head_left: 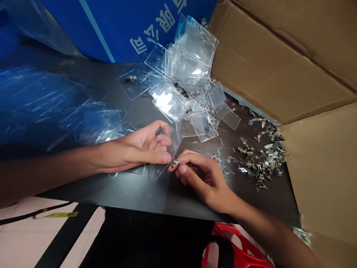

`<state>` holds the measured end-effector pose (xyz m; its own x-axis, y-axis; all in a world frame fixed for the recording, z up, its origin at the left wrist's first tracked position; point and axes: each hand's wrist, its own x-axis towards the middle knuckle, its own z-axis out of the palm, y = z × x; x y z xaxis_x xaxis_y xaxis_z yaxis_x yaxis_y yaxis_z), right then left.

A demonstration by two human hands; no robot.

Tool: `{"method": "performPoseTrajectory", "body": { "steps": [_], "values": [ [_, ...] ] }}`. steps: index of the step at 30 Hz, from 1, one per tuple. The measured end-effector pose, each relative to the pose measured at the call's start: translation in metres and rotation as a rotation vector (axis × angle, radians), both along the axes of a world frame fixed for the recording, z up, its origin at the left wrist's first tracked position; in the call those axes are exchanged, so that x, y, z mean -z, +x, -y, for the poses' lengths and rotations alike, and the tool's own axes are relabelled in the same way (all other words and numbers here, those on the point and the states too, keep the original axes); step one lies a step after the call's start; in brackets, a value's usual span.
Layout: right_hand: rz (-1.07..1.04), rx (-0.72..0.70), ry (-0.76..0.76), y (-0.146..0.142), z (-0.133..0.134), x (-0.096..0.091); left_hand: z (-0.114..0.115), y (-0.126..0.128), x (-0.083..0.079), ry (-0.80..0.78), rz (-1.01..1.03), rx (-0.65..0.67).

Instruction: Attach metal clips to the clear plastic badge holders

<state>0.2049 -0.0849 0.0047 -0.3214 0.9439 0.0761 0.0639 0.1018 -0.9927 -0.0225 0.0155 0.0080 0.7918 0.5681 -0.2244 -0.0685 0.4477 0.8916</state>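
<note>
My left hand (139,147) grips a clear plastic badge sleeve (160,169) between thumb and fingers over the dark table (125,190). My right hand (202,175) pinches a small metal clip (175,163) at the sleeve's edge, right beside my left thumb tip. Both hands are closed on what they hold. A pile of clear sleeves with clips (184,78) lies beyond the hands. A heap of loose metal clips (262,156) lies to the right of my right hand.
A stack of clear empty sleeves (97,123) lies left of my left hand. Brown cardboard flaps (279,59) stand at the right and back right. A blue printed sheet (119,26) leans at the back. A red stool (240,249) shows below the table edge.
</note>
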Motion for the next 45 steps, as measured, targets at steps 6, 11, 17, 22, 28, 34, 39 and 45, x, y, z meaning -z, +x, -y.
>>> {"method": "performPoseTrajectory", "body": {
  "steps": [6,11,17,22,28,34,39,45],
  "values": [
    [0.114,0.025,0.232,0.001,0.000,0.000,0.001,0.003,0.001,0.170,-0.039,-0.051],
    [0.159,0.017,0.309,0.001,0.002,0.001,0.002,0.006,-0.006,0.262,-0.086,-0.089],
    [0.184,0.010,0.346,0.001,0.002,0.004,0.003,0.007,-0.004,0.304,-0.125,-0.117],
    [0.181,0.018,0.365,0.000,0.002,0.003,0.005,0.009,-0.008,0.336,-0.139,-0.157],
    [0.174,0.031,0.362,-0.001,0.002,0.003,0.006,0.010,-0.009,0.457,-0.120,-0.209],
    [0.204,0.038,0.357,0.000,-0.001,0.004,0.012,0.007,0.000,0.651,-0.165,-0.305],
    [0.237,0.075,0.315,-0.002,-0.001,0.005,0.018,0.006,0.007,0.749,-0.202,-0.356],
    [0.245,0.147,0.227,-0.004,-0.001,0.001,0.015,0.005,0.003,0.578,-0.233,-0.242]
  ]
}}
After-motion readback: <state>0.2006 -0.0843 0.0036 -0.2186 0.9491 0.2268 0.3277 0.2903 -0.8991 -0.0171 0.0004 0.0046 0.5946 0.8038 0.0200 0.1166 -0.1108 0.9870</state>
